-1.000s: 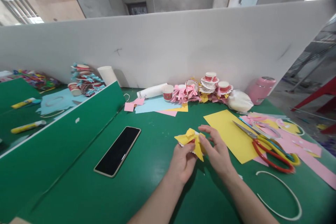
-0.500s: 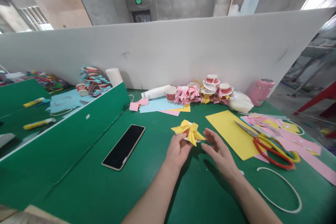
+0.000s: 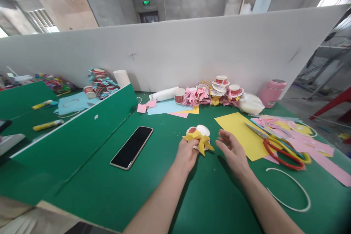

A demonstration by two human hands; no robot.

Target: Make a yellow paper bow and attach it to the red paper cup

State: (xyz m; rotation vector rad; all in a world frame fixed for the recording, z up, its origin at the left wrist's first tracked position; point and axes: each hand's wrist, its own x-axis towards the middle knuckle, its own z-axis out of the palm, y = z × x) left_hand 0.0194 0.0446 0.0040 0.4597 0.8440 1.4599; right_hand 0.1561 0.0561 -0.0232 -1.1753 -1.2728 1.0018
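My left hand [image 3: 188, 153] is closed on a small paper-cup hat [image 3: 203, 130] with a yellow paper bow [image 3: 202, 142] on its front. The hat's white round top tilts up and away from me, and its frilled white brim shows beneath the bow. To its right, my right hand [image 3: 232, 149] hovers with fingers spread, touching nothing. A sheet of yellow paper [image 3: 236, 131] lies just beyond the right hand. Scissors with red handles [image 3: 282, 157] rest beside that sheet, partly over pink scraps.
A phone [image 3: 132, 147] lies left of my hands, beside a low green divider [image 3: 109, 109]. Several decorated cup hats [image 3: 220, 87], a paper cup [image 3: 179, 95] and a pink bottle [image 3: 272, 93] stand along the white partition. A white curved strip [image 3: 304, 190] lies at front right.
The hat in my left hand has tipped, so its white top now shows behind the yellow bow. My right hand has drawn slightly away to the right.
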